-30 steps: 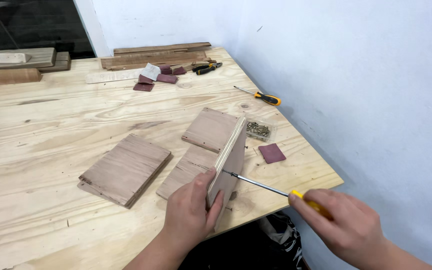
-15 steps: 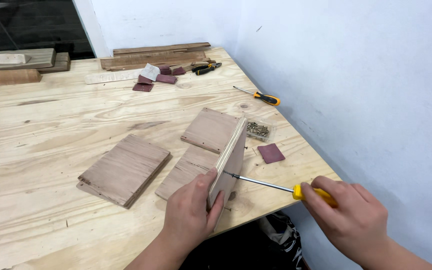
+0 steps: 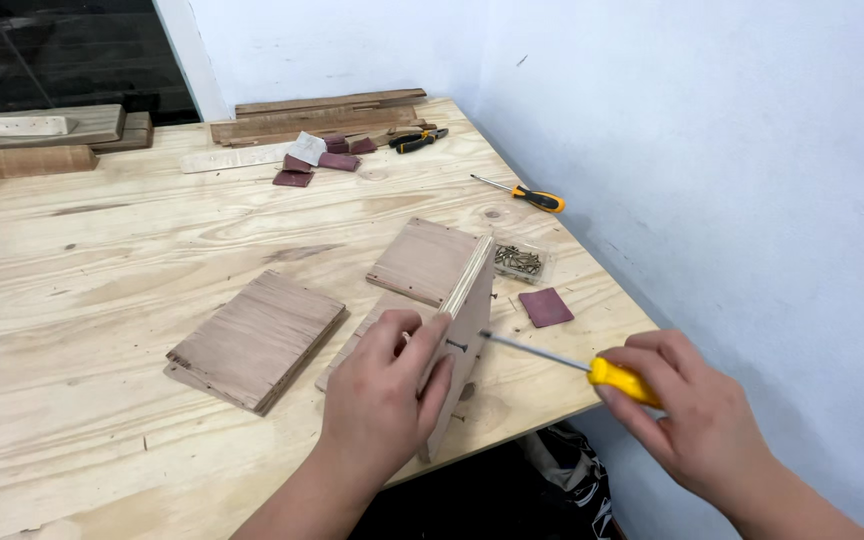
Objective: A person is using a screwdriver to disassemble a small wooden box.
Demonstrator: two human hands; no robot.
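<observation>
The upright wooden panel [image 3: 464, 335] stands on its edge near the front edge of the desk [image 3: 72, 260] and serves as the reference for all positions below.

Left hand [image 3: 384, 390]: the forearm enters from the bottom of the view and rises toward the panel. The palm lies against the panel's left face, and the fingers [image 3: 430, 338] curl over its top edge. The grip is closed on the panel, holding it vertical.

Right hand [image 3: 687, 410]: positioned to the right of the panel, wrist angled in from the lower right corner. The fingers wrap the yellow handle of the screwdriver [image 3: 572, 362]; the grip is closed on it. The shaft runs nearly level, pointing left, and its tip stops just beside a dark screw [image 3: 455, 346] seated in the panel's right face. Contact between tip and screw cannot be confirmed.

Behind the panel, 1 flat wooden board [image 3: 422, 260] lies on the desk. Left of the panel lies a second wooden board [image 3: 257, 338]. Right of the panel and behind it sit a clear box of screws [image 3: 520, 262] and 1 piece of dark red sandpaper [image 3: 546, 307]. A second screwdriver [image 3: 520, 193] lies farther behind.
</observation>
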